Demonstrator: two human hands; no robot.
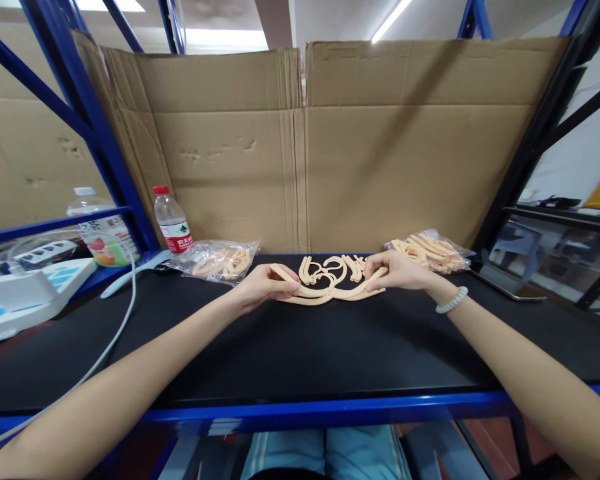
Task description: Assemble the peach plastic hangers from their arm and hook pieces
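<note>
Pale tan curved strips, smooth like wood or plastic, form a scroll-like figure on the black tabletop (pixel 330 360). My left hand (pixel 266 287) pinches the left end of a curved strip (pixel 310 292). On the other side, my right hand (pixel 397 270) has its thumb and fingers closed on the right end of another curved strip (pixel 353 293). The two strips meet near the middle. Just behind them lie smaller curled pieces (pixel 336 265) and a short stack of strips (pixel 355 267). My fingers cover the outer ends of the held strips.
Clear plastic bags of similar pieces lie left (pixel 225 262) and right (pixel 433 252). A red-capped water bottle (pixel 173 220) stands at the back left, near a larger jug (pixel 103 230). A white cable (pixel 125 320) crosses the left side. Cardboard (pixel 405 147) walls the back.
</note>
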